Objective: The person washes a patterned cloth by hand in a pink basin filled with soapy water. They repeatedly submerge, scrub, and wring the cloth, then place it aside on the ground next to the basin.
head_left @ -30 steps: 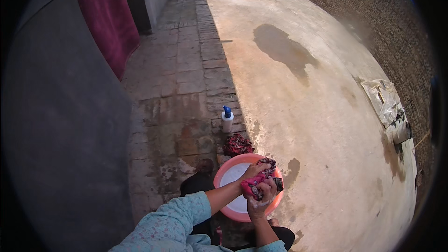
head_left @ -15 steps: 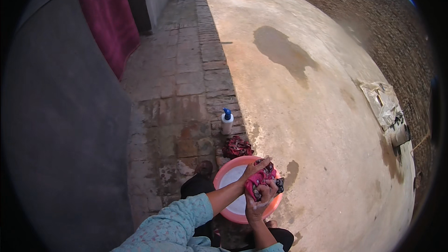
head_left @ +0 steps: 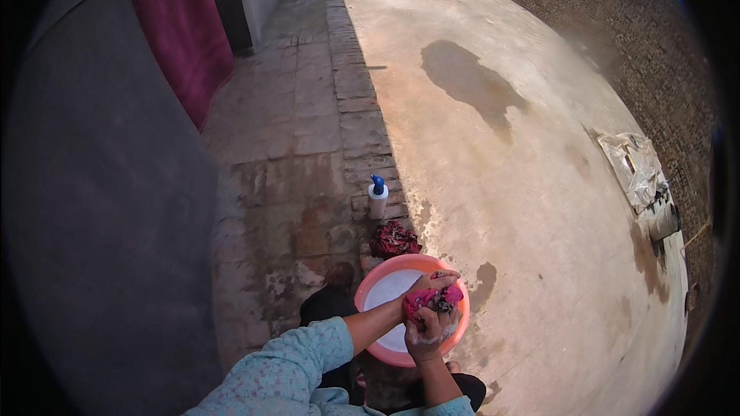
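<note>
Between my two hands is a wet pink cloth with a black-and-white pattern, bunched up over the right side of a pink basin. My left hand grips it from the far side, fingers closed on the fabric. From the near side my right hand clasps it, with white suds on the skin. Whitish soapy water shows inside the basin. Just beyond the rim lies a crumpled dark red patterned cloth. Behind that stands a white pump bottle with a blue top.
A brick walkway runs along a grey wall at left, where a dark pink curtain hangs. Sunlit concrete with damp patches spreads to the right. A plastic sheet and a pale round container lie at far right.
The pink cloth is squeezed into a tighter bundle, its dark patterned end now drawn in between my hands. My left fingers have folded over it, and my right hand sits slightly lower.
</note>
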The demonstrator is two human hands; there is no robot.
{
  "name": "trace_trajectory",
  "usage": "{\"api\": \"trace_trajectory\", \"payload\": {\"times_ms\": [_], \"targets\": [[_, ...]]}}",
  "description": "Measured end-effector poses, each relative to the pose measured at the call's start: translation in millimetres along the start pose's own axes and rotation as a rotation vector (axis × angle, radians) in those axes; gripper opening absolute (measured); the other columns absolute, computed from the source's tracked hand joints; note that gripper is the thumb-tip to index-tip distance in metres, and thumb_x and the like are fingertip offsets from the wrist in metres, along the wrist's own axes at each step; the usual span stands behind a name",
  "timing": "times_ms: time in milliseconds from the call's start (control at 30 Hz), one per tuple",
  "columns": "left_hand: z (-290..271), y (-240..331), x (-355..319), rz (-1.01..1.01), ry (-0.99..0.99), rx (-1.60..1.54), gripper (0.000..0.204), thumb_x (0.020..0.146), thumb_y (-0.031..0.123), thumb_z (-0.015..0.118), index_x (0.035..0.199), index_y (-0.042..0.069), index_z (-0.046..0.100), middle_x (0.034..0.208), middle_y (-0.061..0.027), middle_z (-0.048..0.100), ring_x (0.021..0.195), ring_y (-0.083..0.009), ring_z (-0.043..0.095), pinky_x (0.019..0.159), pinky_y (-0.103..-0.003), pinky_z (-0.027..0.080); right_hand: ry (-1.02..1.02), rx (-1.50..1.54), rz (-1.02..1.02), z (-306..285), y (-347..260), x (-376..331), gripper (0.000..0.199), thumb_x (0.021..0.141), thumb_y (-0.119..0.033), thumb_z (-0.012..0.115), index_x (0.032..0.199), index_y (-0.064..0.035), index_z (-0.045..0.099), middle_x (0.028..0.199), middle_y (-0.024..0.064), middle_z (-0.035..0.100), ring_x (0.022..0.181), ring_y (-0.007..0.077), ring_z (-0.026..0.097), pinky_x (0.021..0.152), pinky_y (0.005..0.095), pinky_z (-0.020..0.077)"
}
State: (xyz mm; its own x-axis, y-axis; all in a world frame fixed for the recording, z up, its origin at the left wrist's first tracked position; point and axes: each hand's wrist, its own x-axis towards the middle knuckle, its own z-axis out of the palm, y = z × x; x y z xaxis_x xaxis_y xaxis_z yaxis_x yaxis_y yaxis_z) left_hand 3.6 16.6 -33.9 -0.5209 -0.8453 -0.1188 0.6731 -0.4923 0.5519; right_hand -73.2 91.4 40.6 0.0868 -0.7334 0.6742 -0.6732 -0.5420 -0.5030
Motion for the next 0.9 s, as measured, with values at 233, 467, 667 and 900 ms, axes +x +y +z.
{"api": "trace_trajectory", "payload": {"times_ms": [233,467,667,900], "targets": [[32,-1,-17,-0.041,0.129,0.312,0.028,0.091,0.019,0.046,0.109,0.002,0.057,0.102,-0.0044,0.058,0.094,-0.0097,0.055,0.083,-0.025,0.045,0.222,0.733,0.854,-3,73,8,0.046,0.066,-0.014,0.057,0.111,-0.0039,0.052,0.107,0.0112,0.055,0.096,0.0265,0.055,0.090,0.0374,0.0424],[22,26,-6,0.163,0.074,0.541,0.015,0.083,0.009,0.046,0.092,0.003,0.057,0.087,0.0003,0.055,0.078,-0.0073,0.050,0.074,-0.021,0.041,-0.022,1.544,1.065,4,74,-4,0.061,0.070,-0.028,0.066,0.121,-0.0043,0.044,0.117,0.0112,0.051,0.112,0.0265,0.050,0.100,0.0386,0.0384],[-21,-10,-8,0.075,0.149,0.279,0.036,0.091,0.039,0.049,0.113,0.010,0.053,0.107,-0.0042,0.056,0.098,-0.0179,0.056,0.085,-0.032,0.047,0.112,0.305,0.351,6,23,13,0.022,0.061,-0.008,0.060,0.080,-0.0017,0.052,0.088,0.0098,0.050,0.083,0.0244,0.049,0.078,0.0342,0.0423],[43,1,-15,-0.212,0.124,-0.071,0.051,0.089,0.054,0.048,0.112,0.009,0.053,0.106,-0.0036,0.059,0.095,-0.0120,0.058,0.075,-0.036,0.052,0.233,0.141,0.503,5,63,3,0.023,0.064,-0.004,0.054,0.087,-0.0026,0.053,0.101,0.0135,0.051,0.093,0.0293,0.050,0.087,0.0377,0.0412]]}}
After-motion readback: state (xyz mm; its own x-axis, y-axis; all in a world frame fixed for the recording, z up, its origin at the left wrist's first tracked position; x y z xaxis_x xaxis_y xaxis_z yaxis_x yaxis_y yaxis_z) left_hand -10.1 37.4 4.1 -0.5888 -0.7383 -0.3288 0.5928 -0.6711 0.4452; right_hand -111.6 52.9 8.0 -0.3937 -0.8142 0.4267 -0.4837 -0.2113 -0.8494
